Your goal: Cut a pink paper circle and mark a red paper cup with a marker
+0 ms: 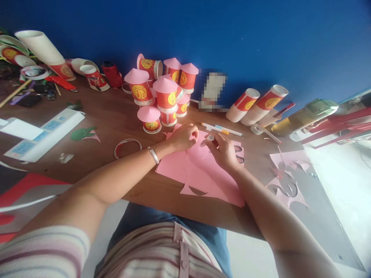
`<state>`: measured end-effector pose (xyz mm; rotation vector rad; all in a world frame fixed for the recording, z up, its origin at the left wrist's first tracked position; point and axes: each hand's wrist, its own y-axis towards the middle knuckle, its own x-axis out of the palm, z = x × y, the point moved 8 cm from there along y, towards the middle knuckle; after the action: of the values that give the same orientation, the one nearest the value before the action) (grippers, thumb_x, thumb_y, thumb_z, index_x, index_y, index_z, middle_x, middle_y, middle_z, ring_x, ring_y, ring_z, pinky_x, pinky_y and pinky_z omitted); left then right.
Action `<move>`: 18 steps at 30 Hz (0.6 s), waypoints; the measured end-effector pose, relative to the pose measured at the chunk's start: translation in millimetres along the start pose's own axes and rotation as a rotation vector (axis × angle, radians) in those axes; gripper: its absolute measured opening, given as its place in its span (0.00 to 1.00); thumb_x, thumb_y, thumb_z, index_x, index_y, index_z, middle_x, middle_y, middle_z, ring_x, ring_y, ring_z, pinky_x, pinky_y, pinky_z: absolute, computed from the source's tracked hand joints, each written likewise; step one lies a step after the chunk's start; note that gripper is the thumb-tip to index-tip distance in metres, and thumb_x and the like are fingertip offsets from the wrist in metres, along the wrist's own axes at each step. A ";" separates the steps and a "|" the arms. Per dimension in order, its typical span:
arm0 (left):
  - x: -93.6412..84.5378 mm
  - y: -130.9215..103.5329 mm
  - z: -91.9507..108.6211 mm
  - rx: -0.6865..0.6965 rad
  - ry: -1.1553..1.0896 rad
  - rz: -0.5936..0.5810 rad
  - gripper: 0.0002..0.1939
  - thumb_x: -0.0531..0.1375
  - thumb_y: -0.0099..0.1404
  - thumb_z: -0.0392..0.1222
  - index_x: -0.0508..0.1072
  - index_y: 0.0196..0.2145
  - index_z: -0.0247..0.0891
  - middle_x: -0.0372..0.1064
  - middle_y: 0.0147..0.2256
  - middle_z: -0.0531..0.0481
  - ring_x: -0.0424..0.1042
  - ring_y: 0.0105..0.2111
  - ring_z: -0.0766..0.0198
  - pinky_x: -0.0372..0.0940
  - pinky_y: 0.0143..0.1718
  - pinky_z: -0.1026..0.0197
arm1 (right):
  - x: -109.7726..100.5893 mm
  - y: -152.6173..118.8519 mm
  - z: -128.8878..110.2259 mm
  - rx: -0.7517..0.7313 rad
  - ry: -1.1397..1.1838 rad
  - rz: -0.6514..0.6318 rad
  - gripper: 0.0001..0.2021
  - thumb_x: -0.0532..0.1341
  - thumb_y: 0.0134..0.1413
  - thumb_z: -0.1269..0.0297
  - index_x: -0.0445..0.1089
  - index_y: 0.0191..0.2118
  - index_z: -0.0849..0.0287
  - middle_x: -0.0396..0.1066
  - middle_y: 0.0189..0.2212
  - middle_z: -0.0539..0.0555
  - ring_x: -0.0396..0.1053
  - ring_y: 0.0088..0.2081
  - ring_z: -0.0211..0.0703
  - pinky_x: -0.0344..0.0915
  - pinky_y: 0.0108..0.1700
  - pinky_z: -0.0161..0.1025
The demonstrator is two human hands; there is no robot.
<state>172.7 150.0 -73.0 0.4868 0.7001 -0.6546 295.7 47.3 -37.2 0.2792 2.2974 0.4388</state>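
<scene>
Both hands are over pink paper sheets (174, 166) on the brown table. My left hand (184, 137) has its thumb and fingers curled together; whatever they pinch is hidden. Close by on the right, my right hand (224, 152) is closed round a small white cylinder (210, 138), with its lower part hidden by the fingers. Dark scissor handles (239, 159) show beside the right hand, the blades out of sight. Behind the hands stand several red paper cups with pink cone tops (165, 92). Two marker pens (228, 130) lie just beyond the paper.
Stacked paper cups (271, 102) lean at the back right, near a tape roll (257, 129) and a golden bottle (304, 116). Pink scraps (290, 185) lie right. On the left are a power strip (46, 135), a ring (127, 148) and clutter. A blue wall (185, 31) rises behind.
</scene>
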 end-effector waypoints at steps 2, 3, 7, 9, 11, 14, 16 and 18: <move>0.8 -0.6 1.3 0.006 0.025 -0.040 0.05 0.63 0.61 0.35 0.69 0.32 0.41 0.71 0.38 0.49 0.72 0.47 0.53 0.68 0.51 0.51 | 3.6 -0.3 -0.3 -0.021 -0.050 -0.030 0.10 0.62 0.68 0.58 0.73 0.35 0.54 0.74 0.29 0.51 0.68 0.29 0.43 0.62 0.37 0.39; 1.1 -0.9 1.5 0.006 0.037 -0.055 0.05 0.63 0.61 0.35 0.69 0.32 0.41 0.70 0.39 0.49 0.72 0.47 0.53 0.68 0.52 0.50 | 5.1 -0.5 -0.5 -0.033 -0.065 -0.037 0.09 0.61 0.68 0.58 0.74 0.35 0.54 0.73 0.28 0.50 0.67 0.29 0.43 0.61 0.36 0.39; 2.9 -2.5 1.7 0.002 0.064 -0.098 0.05 0.65 0.60 0.34 0.72 0.30 0.40 0.70 0.41 0.47 0.71 0.48 0.52 0.67 0.56 0.49 | 9.2 -0.9 -0.2 -0.060 -0.081 -0.027 0.08 0.61 0.67 0.59 0.73 0.36 0.54 0.72 0.28 0.50 0.67 0.30 0.43 0.61 0.36 0.38; 3.5 -2.9 1.5 0.002 0.062 -0.106 0.05 0.66 0.61 0.36 0.73 0.30 0.40 0.70 0.41 0.47 0.71 0.48 0.52 0.66 0.57 0.48 | 11.5 -0.7 0.4 -0.063 -0.080 -0.027 0.08 0.61 0.67 0.58 0.73 0.36 0.54 0.73 0.29 0.51 0.68 0.30 0.42 0.61 0.35 0.37; 3.9 -2.7 0.9 0.007 0.056 -0.108 0.06 0.67 0.62 0.39 0.73 0.30 0.40 0.69 0.41 0.47 0.71 0.47 0.53 0.66 0.57 0.48 | 14.0 -0.3 0.6 -0.071 -0.085 -0.034 0.09 0.61 0.68 0.58 0.73 0.37 0.54 0.74 0.29 0.51 0.68 0.30 0.42 0.61 0.35 0.37; 5.2 -1.8 -1.2 0.017 0.038 -0.121 0.09 0.70 0.61 0.44 0.74 0.30 0.40 0.69 0.40 0.48 0.71 0.47 0.53 0.66 0.55 0.49 | 17.3 0.7 1.2 -0.081 -0.101 -0.049 0.08 0.60 0.68 0.59 0.73 0.37 0.54 0.75 0.31 0.51 0.69 0.31 0.43 0.61 0.35 0.37; 6.2 -1.1 -2.8 0.023 0.025 -0.130 0.12 0.72 0.59 0.46 0.74 0.30 0.40 0.69 0.39 0.48 0.71 0.48 0.52 0.66 0.54 0.51 | 19.3 1.5 2.2 -0.080 -0.115 -0.066 0.08 0.60 0.67 0.61 0.73 0.37 0.54 0.75 0.31 0.52 0.69 0.31 0.43 0.61 0.35 0.37; 6.6 -0.5 -4.0 0.030 0.017 -0.130 0.13 0.73 0.58 0.47 0.74 0.30 0.40 0.69 0.39 0.49 0.70 0.49 0.52 0.65 0.54 0.51 | 20.6 2.2 3.4 -0.069 -0.125 -0.087 0.08 0.59 0.66 0.63 0.74 0.37 0.54 0.75 0.30 0.51 0.68 0.30 0.42 0.60 0.35 0.37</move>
<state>174.5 149.5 -80.5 0.4778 0.7427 -0.7844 284.2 56.9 -52.0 0.1664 2.1583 0.4431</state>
